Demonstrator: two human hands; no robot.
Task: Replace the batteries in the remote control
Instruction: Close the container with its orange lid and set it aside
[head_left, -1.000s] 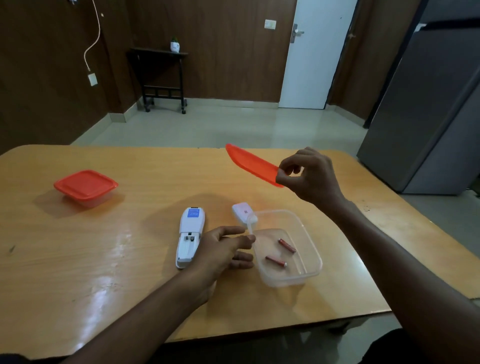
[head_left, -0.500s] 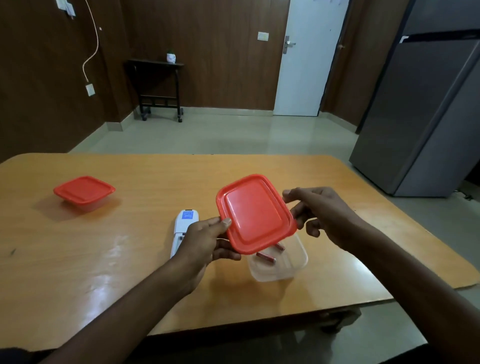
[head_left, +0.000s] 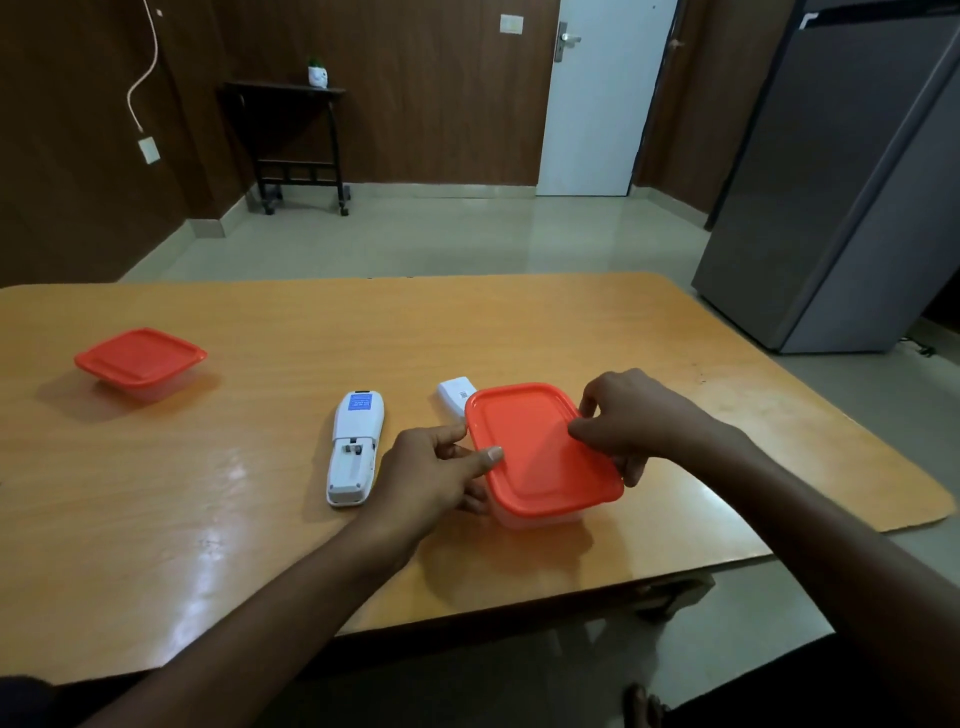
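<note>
Both hands are pressing the orange lid (head_left: 540, 449) onto the clear container (head_left: 540, 517): the left hand (head_left: 434, 470) pinches its near-left edge, the right hand (head_left: 631, 423) grips the far-right rim, so pressing evenly around the corners should seat it. Its contents are hidden. Left of this container on the tabletop (head_left: 208, 493) lie the remote control (head_left: 356, 447), back up with its compartment open, and farther left a second lidded container (head_left: 140, 358), contents unseen.

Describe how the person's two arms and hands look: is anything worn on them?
Both forearms are bare up to the picture's edge, with no sleeves visible. The left hand and the right hand wear no gloves, and no rings, watch or bracelet can be seen. The left thumbnail is short and unpainted.
</note>
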